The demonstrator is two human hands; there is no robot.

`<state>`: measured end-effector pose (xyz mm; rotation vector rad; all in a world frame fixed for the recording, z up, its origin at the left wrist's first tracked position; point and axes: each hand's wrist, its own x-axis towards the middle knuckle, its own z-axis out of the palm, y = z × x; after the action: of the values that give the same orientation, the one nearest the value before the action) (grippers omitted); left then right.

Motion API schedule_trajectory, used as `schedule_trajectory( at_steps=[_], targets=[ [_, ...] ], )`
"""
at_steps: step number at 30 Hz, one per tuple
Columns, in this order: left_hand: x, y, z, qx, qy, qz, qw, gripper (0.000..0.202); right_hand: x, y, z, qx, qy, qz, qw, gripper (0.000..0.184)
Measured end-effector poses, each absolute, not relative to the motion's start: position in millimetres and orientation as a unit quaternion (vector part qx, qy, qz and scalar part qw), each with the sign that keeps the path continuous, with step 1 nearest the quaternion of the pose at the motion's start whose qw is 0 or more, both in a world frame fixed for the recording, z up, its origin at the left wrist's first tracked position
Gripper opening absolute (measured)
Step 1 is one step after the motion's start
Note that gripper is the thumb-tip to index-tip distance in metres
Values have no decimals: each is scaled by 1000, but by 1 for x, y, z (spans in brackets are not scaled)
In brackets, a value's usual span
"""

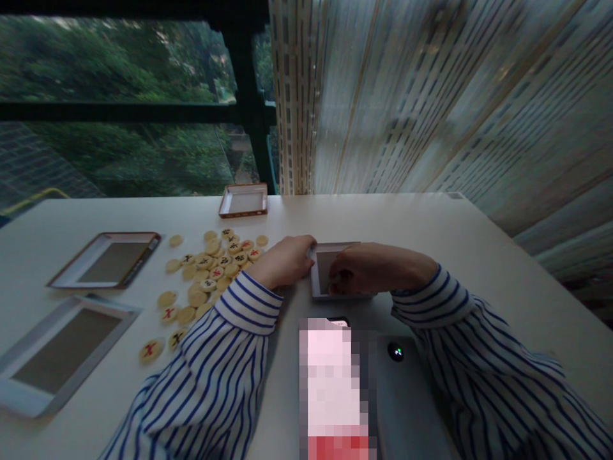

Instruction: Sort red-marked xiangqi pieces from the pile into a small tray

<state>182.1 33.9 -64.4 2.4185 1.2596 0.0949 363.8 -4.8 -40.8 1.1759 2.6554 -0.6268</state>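
A small white open box (322,289) lies on the white table (431,243) in front of me. My left hand (283,260) grips its left wall with curled fingers. My right hand (366,269) reaches into the box from the right, fingers pinched together over its floor; what they hold is hidden. Several round wooden game discs (211,268) with red and black characters lie scattered just left of my left hand. Both arms wear blue-and-white striped sleeves.
Three more shallow box trays sit on the table: one at the back (243,200), one at the left (106,259), one at the near left (57,351). A grey device with a green light (395,351) lies near me. Window and curtain stand behind.
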Motion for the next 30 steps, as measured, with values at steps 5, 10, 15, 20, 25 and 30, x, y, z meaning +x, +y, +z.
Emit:
schedule_trajectory(
  at_steps=[5, 10, 15, 20, 25, 30],
  targets=[
    [182, 34, -64, 867, 450, 35, 209, 37, 371, -1, -40, 425, 876, -207, 97, 24],
    [182, 34, -64, 865, 454, 28, 210, 36, 371, -3, -35, 438, 867, -210, 108, 25],
    [182, 34, -65, 870, 447, 31, 204, 36, 371, -4, -33, 447, 863, -211, 111, 25],
    [181, 33, -60, 870, 452, 35, 193, 39, 374, -6, -28, 456, 871, -155, 94, 22],
    [176, 34, -47, 856, 480, 68, 179, 41, 370, -7, -18, 510, 856, -51, 65, 24],
    [167, 33, -30, 840, 486, 174, 167, 37, 364, -9, -9, 547, 835, 43, -37, 26]
  ],
)
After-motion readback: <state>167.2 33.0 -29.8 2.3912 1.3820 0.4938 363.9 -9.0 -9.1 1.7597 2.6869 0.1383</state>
